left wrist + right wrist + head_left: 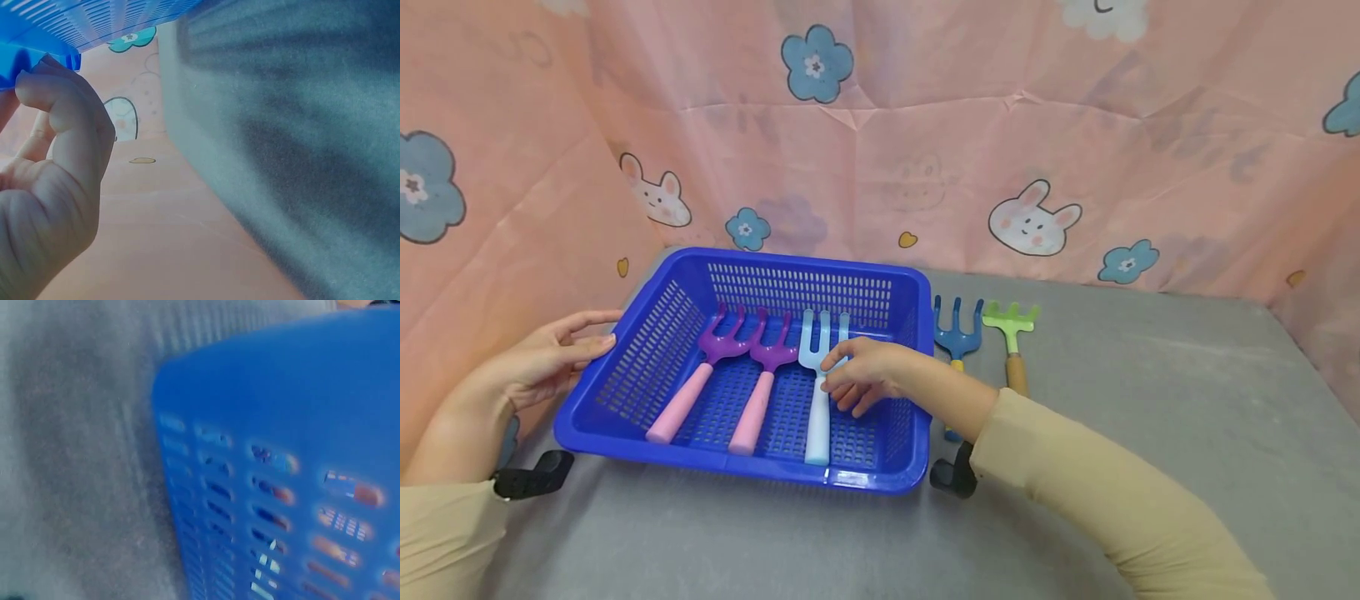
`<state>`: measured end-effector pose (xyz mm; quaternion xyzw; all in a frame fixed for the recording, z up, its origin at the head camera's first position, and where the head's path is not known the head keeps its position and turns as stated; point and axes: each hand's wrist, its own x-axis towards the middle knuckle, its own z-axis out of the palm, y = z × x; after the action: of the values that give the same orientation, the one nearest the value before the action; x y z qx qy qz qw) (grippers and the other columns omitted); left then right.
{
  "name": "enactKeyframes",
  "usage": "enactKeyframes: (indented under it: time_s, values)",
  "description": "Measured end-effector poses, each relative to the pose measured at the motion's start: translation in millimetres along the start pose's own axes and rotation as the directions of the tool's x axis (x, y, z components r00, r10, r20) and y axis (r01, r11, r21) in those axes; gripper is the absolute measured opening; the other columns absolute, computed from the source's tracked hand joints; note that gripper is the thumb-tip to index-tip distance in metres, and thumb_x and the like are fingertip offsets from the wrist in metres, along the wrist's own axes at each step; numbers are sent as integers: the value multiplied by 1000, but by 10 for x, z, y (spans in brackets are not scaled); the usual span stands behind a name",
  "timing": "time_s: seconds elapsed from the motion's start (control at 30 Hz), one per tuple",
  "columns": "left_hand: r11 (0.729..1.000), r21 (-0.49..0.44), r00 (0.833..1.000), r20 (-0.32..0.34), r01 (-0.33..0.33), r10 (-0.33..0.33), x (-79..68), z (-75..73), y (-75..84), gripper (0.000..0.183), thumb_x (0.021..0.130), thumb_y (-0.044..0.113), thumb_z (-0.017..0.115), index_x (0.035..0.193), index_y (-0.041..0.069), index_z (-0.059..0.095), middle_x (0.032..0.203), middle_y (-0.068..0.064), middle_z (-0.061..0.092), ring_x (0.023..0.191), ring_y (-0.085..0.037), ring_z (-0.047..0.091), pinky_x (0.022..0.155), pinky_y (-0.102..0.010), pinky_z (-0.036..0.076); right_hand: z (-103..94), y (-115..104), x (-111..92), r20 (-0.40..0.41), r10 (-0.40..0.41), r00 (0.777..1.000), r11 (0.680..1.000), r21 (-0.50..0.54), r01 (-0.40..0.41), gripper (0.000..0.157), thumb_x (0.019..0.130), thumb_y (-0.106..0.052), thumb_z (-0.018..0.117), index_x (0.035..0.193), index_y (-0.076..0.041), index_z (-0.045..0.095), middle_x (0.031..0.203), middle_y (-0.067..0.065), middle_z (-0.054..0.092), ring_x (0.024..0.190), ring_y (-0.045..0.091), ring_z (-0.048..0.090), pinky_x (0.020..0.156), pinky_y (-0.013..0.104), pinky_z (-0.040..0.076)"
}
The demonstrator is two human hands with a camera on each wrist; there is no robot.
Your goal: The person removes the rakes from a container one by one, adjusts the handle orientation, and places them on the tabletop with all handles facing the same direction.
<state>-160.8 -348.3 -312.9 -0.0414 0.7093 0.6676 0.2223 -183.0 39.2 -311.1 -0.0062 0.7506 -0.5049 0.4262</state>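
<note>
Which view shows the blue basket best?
The head view: it shows nearly the whole blue basket, with three forks inside. The left wrist view catches only a slotted part at top left; the right wrist view, only a slotted wall, close up.

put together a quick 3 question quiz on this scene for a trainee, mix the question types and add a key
1. How many purple forks are in the basket?

2. True or false: the green rake lies on the table, outside the basket.

3. Which is nearest the right hand?
A) a purple fork
B) the light blue fork
C) the dark blue fork

Key: 1. Two; 2. True; 3. B
</note>
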Motion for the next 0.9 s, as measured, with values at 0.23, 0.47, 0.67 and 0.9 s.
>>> enactKeyframes:
  time_s: [0.23, 0.47, 0.67, 0.9]
  values:
    - [1000, -1, 1000, -7, 3, -3, 6, -6, -14, 26, 97, 10, 50, 111, 32, 51, 92, -2, 69, 80, -21, 68, 66, -39, 57, 99, 22, 77, -93, 104, 990, 994, 51, -100, 27, 87, -5, 60, 112, 1, 51, 97, 22, 62, 69, 23, 59, 66, 37, 56]
    - [999, 49, 1000, -21, 5, -4, -1, 5, -5, 25, 97, 13, 51, 112, 32, 49, 91, -1, 70, 80, -20, 68, 66, -38, 57, 132, 44, 105, -119, 158, 980, 986, 69, -151, 25, 87, -5, 59, 108, 2, 46, 89, 20, 65, 66, 22, 61, 72, 38, 56]
    - [1000, 24, 1000, -12, -12, 12, 4, -1, 6, 26, 97, 11, 50, 111, 33, 53, 91, -2, 70, 79, -21, 68, 66, -37, 57, 140, 32, 116, -101, 184, 978, 983, 48, -180, 15, 88, -6, 60, 99, 3, 54, 80, 17, 63, 62, 21, 60, 70, 35, 57]
    - [999, 32, 999, -3, -32, 32, -9, -1, 6, 28, 97, 9, 50, 110, 33, 54, 91, -1, 70, 79, -19, 68, 65, -36, 57, 195, 25, 155, -81, 199, 977, 980, 23, -198, 14, 90, -6, 60, 97, 4, 52, 76, 18, 61, 60, 22, 60, 73, 37, 56]
